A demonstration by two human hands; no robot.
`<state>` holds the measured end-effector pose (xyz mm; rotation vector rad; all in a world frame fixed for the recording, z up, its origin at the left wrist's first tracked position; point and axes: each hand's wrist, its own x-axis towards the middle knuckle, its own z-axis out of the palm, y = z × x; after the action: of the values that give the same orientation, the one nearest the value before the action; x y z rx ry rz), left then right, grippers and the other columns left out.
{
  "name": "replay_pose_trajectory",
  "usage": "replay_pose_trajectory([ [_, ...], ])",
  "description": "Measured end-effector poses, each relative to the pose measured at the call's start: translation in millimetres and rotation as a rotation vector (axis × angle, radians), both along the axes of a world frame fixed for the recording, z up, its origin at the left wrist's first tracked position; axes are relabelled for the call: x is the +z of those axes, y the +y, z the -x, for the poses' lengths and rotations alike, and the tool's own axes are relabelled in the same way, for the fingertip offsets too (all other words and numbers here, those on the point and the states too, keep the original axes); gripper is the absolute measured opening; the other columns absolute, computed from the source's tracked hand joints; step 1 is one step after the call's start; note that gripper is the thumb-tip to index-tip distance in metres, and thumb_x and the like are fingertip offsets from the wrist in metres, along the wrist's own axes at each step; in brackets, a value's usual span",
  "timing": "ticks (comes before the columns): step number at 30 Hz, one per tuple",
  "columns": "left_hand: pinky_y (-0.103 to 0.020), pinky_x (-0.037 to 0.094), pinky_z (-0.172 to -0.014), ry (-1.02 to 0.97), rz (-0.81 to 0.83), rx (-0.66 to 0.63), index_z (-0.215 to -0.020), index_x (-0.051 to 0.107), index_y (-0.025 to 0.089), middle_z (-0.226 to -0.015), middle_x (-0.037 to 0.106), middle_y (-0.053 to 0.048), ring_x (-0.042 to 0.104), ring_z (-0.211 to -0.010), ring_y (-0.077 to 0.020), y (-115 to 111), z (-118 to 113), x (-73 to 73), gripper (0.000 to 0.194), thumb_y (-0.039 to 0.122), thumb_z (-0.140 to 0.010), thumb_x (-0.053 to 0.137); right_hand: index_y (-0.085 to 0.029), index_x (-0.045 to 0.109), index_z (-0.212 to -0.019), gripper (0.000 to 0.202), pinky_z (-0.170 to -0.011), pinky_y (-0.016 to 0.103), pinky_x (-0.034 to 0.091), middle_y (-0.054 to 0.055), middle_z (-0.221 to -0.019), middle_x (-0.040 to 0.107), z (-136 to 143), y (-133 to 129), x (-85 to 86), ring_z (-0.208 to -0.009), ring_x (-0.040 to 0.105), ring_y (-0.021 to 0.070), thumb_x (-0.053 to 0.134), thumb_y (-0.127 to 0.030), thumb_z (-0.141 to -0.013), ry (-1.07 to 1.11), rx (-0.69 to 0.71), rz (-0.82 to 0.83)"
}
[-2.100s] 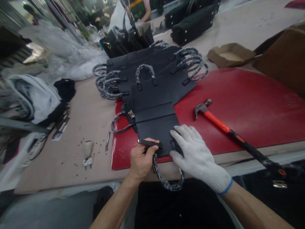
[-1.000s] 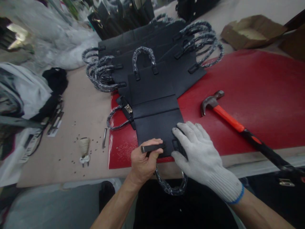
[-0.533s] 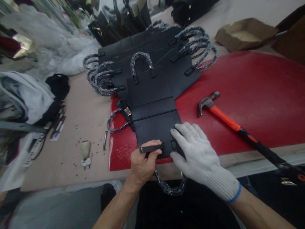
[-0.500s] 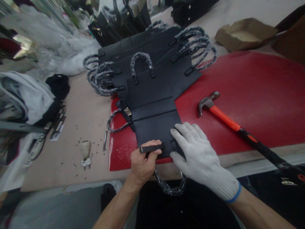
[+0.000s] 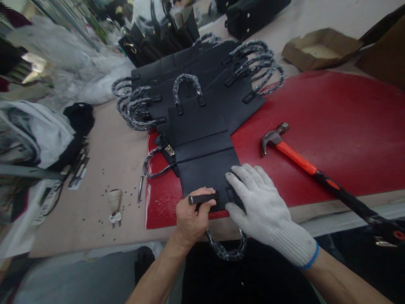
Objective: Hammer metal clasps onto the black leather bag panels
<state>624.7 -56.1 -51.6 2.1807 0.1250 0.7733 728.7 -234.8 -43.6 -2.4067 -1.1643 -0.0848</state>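
The pale table [image 5: 104, 152] runs beneath the work, and a red mat [image 5: 332, 131] covers much of its near part. A pile of black panels [image 5: 177, 65] with plastic-wrapped handles lies across the mat's far left, and the black panel [image 5: 205, 171] in work stretches from it toward the person. On the right rests the hammer [image 5: 297, 159], its grip reaching past the mat's near edge. The gloved right hand [image 5: 262, 207] lies over the panel's near right corner, fingers stretched out, thumb well apart. The bare left hand [image 5: 193, 219] has thumb and fingers closed around a slanted dark tool [image 5: 202, 198]; whether its tip touches the panel is hard to tell. A thin metal rod [image 5: 140, 190] lies left of the mat.
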Motion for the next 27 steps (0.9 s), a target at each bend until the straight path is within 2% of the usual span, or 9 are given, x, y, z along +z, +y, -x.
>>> replay_pose_trajectory([
  [5,-0.028,0.066,-0.089,0.018,-0.03,-0.037,-0.102,0.069,0.019,-0.097,0.08,-0.006,0.079,-0.092,-0.0186,-1,-5,2.1,0.01,0.014,-0.095,0.064,-0.012,0.062,-0.142,0.059,-0.123,0.062,0.032,0.018,-0.154,0.054,-1,-1,0.3,-0.143,0.046,0.0418,0.065,-0.032,-0.088,-0.005,0.005,0.008],
  [11,-0.028,0.064,-0.087,0.085,-0.042,-0.045,-0.104,0.068,0.02,-0.098,0.079,-0.006,0.078,-0.093,-0.019,-2,-6,3.2,0.011,0.017,-0.097,0.059,-0.011,0.064,-0.139,0.058,-0.122,0.064,0.033,0.02,-0.151,0.056,0,0,0.8,-0.142,0.047,0.0435,0.068,-0.035,-0.086,-0.005,0.017,-0.031],
  [14,-0.027,0.063,-0.082,0.108,-0.082,-0.066,-0.103,0.067,0.02,-0.097,0.079,-0.006,0.078,-0.09,-0.0193,-3,-8,4.4,0.012,0.017,-0.096,0.058,-0.015,0.063,-0.137,0.051,-0.119,0.061,0.039,0.018,-0.146,0.061,-4,-8,2.6,-0.138,0.053,0.0382,0.065,-0.037,-0.091,0.019,0.053,-0.126],
  [17,-0.027,0.062,-0.079,0.12,-0.082,-0.088,-0.104,0.066,0.021,-0.096,0.078,-0.006,0.077,-0.087,-0.0198,-4,-9,5.1,0.012,0.016,-0.096,0.057,-0.017,0.061,-0.137,0.044,-0.112,0.053,0.049,0.017,-0.141,0.063,-16,-33,7.8,-0.131,0.059,0.0332,0.056,-0.038,-0.098,-0.038,-0.082,-0.238],
  [19,-0.027,0.061,-0.079,0.114,-0.053,-0.099,-0.103,0.065,0.021,-0.095,0.078,-0.006,0.077,-0.087,-0.0201,-4,-10,4.5,0.013,0.016,-0.096,0.057,-0.015,0.061,-0.136,0.046,-0.103,0.057,0.054,0.021,-0.137,0.064,-27,-58,13.0,-0.125,0.062,0.0382,0.055,-0.04,-0.099,-0.151,-0.248,-0.137],
  [21,-0.028,0.061,-0.079,0.099,-0.023,-0.107,-0.103,0.064,0.021,-0.095,0.077,-0.006,0.077,-0.087,-0.02,-3,-10,3.3,0.013,0.015,-0.095,0.056,-0.01,0.062,-0.134,0.048,-0.085,0.06,0.058,0.025,-0.128,0.066,-36,-83,18.1,-0.108,0.067,0.0435,0.053,-0.041,-0.099,-0.246,-0.383,0.116],
  [24,-0.028,0.06,-0.08,0.108,-0.001,-0.107,-0.102,0.063,0.021,-0.094,0.077,-0.005,0.076,-0.086,-0.0201,-2,-11,1.2,0.013,0.013,-0.094,0.057,-0.006,0.063,-0.133,0.048,-0.06,0.049,0.054,0.025,-0.105,0.067,-43,-108,21.8,-0.083,0.067,0.0403,0.043,-0.036,-0.102,-0.291,-0.498,0.489],
  [27,-0.028,0.059,-0.079,0.135,0.0,-0.105,-0.1,0.062,0.021,-0.093,0.076,-0.006,0.076,-0.087,-0.0212,-1,-12,-0.6,0.011,0.014,-0.094,0.057,-0.004,0.061,-0.134,0.046,-0.06,0.042,0.051,0.022,-0.096,0.064,-44,-115,20.8,-0.082,0.067,0.0366,0.037,-0.027,-0.101,-0.226,-0.527,0.62],
])
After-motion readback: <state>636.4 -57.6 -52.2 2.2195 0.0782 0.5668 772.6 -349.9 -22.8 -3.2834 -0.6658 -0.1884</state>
